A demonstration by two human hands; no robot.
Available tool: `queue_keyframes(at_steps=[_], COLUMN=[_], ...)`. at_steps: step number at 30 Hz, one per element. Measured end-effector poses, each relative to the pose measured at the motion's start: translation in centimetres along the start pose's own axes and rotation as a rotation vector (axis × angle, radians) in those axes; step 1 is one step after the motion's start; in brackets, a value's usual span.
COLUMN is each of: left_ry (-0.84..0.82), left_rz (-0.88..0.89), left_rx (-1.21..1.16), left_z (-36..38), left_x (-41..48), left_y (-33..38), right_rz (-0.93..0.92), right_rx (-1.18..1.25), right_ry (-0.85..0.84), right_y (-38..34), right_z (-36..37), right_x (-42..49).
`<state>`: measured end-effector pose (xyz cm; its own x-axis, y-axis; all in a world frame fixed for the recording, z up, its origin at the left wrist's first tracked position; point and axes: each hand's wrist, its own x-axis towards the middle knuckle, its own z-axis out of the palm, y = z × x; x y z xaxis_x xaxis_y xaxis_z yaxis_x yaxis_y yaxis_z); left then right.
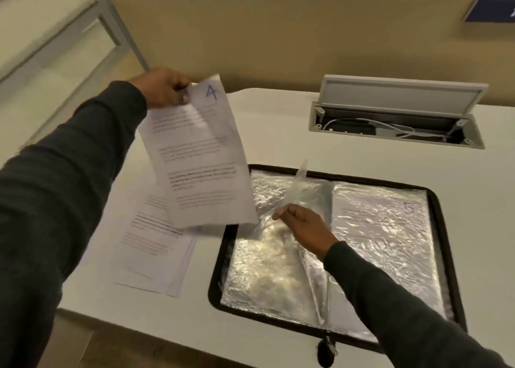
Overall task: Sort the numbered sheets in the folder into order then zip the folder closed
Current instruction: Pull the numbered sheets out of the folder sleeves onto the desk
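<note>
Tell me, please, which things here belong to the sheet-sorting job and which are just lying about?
Belong to the job:
left hand gripping the sheet marked 4
right hand holding a clear sleeve
open folder
zip pull
loose sheets on the desk

Just lying about:
open cable box
partition
blue sign

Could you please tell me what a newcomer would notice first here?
The sheet marked 4 stands out, held up by the left hand at upper left. Below it, the right hand pinches a clear sleeve in the open black folder on the white desk; loose sheets lie left of it.
</note>
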<state>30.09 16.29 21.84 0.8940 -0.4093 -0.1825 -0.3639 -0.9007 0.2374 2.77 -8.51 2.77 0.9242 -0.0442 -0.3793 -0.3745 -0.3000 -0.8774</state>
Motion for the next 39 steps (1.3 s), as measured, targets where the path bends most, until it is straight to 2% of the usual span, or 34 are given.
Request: queue_keyframes(at_steps=[2, 7, 11, 15, 20, 27, 32, 39], left_ry=[-0.099, -0.321, -0.439, -0.479, -0.424, -0.197, -0.140, -0.130], left_rz=[-0.008, -0.043, -0.078, -0.111, -0.159, -0.091, 0.053, 0.324], left_rx=[0.107, 0.231, 0.318, 0.392, 0.418, 0.431, 0.278, 0.063], left_z=[1.7, 7.7, 11.9, 14.9, 17.8, 19.0, 19.8, 23.4], left_x=[-0.5, -0.9, -1.1, -1.0, -0.5, 0.0, 0.7, -0.8], left_y=[-1.6, -4.9, -7.0, -8.5, -10.0, -7.9, -0.9, 13.0], right_rz=[0.011, -0.060, -0.078, -0.101, -0.103, 0.095, 0.397, 0.599], right_rx=[-0.046, -0.431, -0.490, -0.496, -0.488, -0.510, -0.548, -0.546], right_ry=[-0.042, -0.118, -0.120, -0.045, 0.112, 0.475, 0.648, 0.685], right_y=[0.2, 1.1, 1.4, 2.3, 3.8, 7.7, 11.4, 13.0], right_z=[1.9, 4.7, 5.2, 4.9, 2.9, -4.0, -9.5, -13.1], right_x=[0.6, 1.2, 0.9, 0.3, -1.3, -4.4, -6.9, -9.0])
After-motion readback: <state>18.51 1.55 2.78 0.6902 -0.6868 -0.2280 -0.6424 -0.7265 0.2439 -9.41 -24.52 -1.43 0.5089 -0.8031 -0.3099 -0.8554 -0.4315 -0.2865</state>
